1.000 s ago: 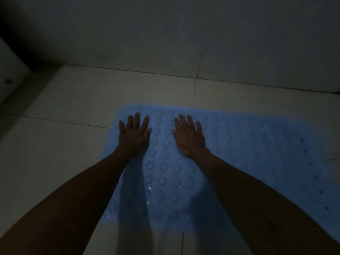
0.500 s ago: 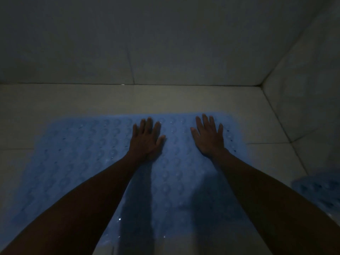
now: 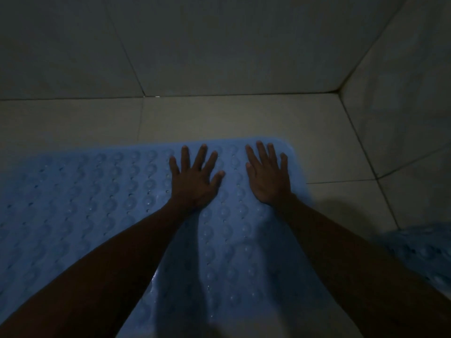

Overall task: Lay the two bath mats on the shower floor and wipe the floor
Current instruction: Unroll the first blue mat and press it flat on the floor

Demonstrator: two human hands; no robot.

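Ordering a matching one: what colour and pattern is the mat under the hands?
Light blue bath mat, covered in rows of round bumps; head view.

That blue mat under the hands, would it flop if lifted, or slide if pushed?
The blue mat probably flops: it looks thin and lies flat on the floor. Its rows of suction-cup bumps suggest it grips rather than slides, though wet glints might mean slipperiness.

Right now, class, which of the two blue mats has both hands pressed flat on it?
The big mat spread across the floor, under the left hand and right hand. The other mat only peeks in at the right edge, untouched.
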